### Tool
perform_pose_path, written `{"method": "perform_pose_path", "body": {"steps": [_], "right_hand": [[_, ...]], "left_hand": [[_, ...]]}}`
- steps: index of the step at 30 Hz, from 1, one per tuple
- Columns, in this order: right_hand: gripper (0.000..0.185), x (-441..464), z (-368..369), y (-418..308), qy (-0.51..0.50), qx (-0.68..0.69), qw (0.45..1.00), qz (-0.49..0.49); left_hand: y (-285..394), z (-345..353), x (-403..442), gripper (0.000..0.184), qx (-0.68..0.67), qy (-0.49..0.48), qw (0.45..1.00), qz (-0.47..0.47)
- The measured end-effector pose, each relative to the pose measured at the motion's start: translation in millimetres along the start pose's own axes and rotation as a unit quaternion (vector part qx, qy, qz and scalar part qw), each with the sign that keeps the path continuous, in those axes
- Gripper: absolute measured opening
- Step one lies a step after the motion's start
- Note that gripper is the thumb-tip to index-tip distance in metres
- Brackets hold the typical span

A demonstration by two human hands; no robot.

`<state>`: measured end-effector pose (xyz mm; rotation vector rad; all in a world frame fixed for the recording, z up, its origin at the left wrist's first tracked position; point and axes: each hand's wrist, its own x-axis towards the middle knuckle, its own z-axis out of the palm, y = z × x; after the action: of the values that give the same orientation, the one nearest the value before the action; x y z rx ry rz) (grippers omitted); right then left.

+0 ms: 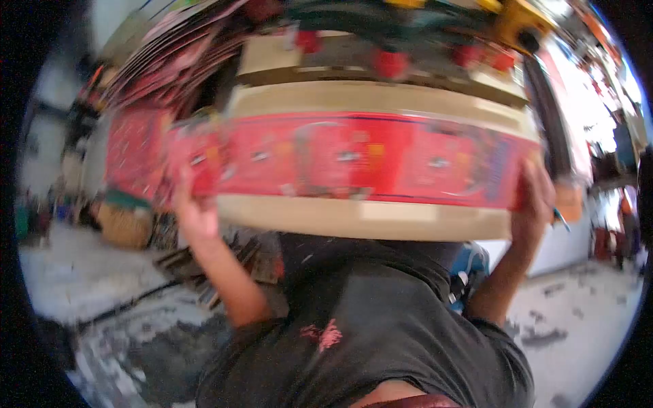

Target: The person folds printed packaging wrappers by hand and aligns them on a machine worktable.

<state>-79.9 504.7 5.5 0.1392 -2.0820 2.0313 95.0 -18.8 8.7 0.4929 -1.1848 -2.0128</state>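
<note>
A long red panel [394,160] with printed marks and several small holes stretches across the view in front of my chest, smeared by motion. My left hand [197,214] grips its left end from below, fingers partly blurred. At the opposite end, my right hand [534,194] is closed around the edge. Behind and below the panel lies a cream-coloured board or bench top [292,214]. Another scuffed red sheet [132,146] appears just past my left hand.
A leaning stack of red sheets [183,61] stands at the upper left. Dark green machinery with red round parts [391,62] and a yellow part [520,27] is at the back. A brown sack-like bundle [126,221] and wood pieces [180,262] lie on the left floor.
</note>
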Motion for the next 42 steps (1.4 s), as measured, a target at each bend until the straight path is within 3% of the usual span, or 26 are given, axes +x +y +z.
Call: {"method": "perform_pose_path", "body": {"steps": [2, 3, 5, 7, 9, 10, 12, 13, 15, 17, 19, 22, 25, 27, 29, 31, 32, 33, 36, 40, 42], "right_hand": [[0.035, 14, -19, -2, -0.027, 0.068, 0.997, 0.019], [0.037, 18, -28, -7, -0.035, 0.138, 0.987, 0.072], [0.039, 11, -60, -7, -0.013, 0.135, 0.988, 0.068], [0.040, 12, -74, -4, -0.023, 0.128, 0.989, 0.067], [0.043, 26, -65, 6, -0.031, 0.092, 0.994, 0.057], [0.043, 27, -74, 6, -0.022, 0.091, 0.994, 0.060], [0.048, 38, -95, 11, -0.077, 0.021, 0.996, -0.029], [0.049, 38, -104, 18, -0.045, 0.026, 0.998, -0.026], [0.042, 33, -99, 14, -0.042, 0.019, 0.997, -0.068], [0.033, 32, -97, -4, -0.153, -0.124, 0.977, -0.085], [0.025, 21, -82, -25, -0.189, -0.131, 0.973, -0.007], [0.020, 15, -84, -27, -0.196, -0.148, 0.968, 0.058], [0.017, 21, -79, -3, -0.158, -0.157, 0.973, 0.059], [0.018, 24, -68, -13, -0.126, -0.142, 0.982, 0.023], [0.019, 33, -63, -14, -0.092, -0.168, 0.981, 0.027], [0.022, 43, -52, -21, -0.102, -0.229, 0.963, 0.097], [0.025, 47, -45, -5, -0.088, -0.176, 0.979, 0.048], [0.029, 50, -38, -11, -0.084, -0.245, 0.963, 0.077], [0.027, 65, -25, 2, -0.062, -0.282, 0.955, 0.072], [0.028, 86, -9, 11, -0.060, -0.419, 0.906, 0.003], [0.028, 88, -2, 11, -0.042, -0.484, 0.874, -0.012]], "left_hand": [[-4, 13, 0, 0.034, 0.013, 0.022, 1.000, 0.001], [-4, 14, 1, 0.034, 0.017, 0.035, 0.999, 0.016], [-7, 20, -13, 0.040, 0.021, -0.104, 0.994, 0.011], [-1, 12, -16, 0.040, 0.076, -0.116, 0.990, 0.003], [-1, 7, -3, 0.039, 0.131, -0.127, 0.983, -0.011], [5, 17, -8, 0.032, 0.154, -0.118, 0.981, 0.030], [9, 22, -3, 0.026, 0.233, -0.127, 0.960, 0.091], [15, 14, 3, 0.026, 0.233, -0.146, 0.958, 0.080], [22, 0, 15, 0.022, 0.391, -0.151, 0.903, 0.097], [21, 6, 22, 0.017, 0.379, -0.264, 0.881, 0.107], [25, 13, 24, 0.014, 0.500, -0.317, 0.797, 0.118], [13, 1, 27, 0.013, 0.460, -0.351, 0.808, 0.113], [5, -22, 42, 0.018, 0.435, -0.298, 0.844, 0.102], [1, -21, 49, 0.022, 0.387, -0.178, 0.904, 0.042], [0, -2, 54, 0.030, 0.351, -0.210, 0.912, 0.037], [2, 20, 61, 0.040, 0.441, -0.190, 0.877, -0.006], [-6, 39, 54, 0.048, 0.461, -0.173, 0.870, 0.017], [-13, 46, 59, 0.048, 0.458, -0.177, 0.871, 0.017], [-31, 54, 76, 0.048, 0.476, -0.227, 0.849, 0.035], [-52, 74, 96, 0.038, 0.561, -0.222, 0.787, 0.127], [-59, 81, 100, 0.036, 0.573, -0.218, 0.781, 0.119]]}}
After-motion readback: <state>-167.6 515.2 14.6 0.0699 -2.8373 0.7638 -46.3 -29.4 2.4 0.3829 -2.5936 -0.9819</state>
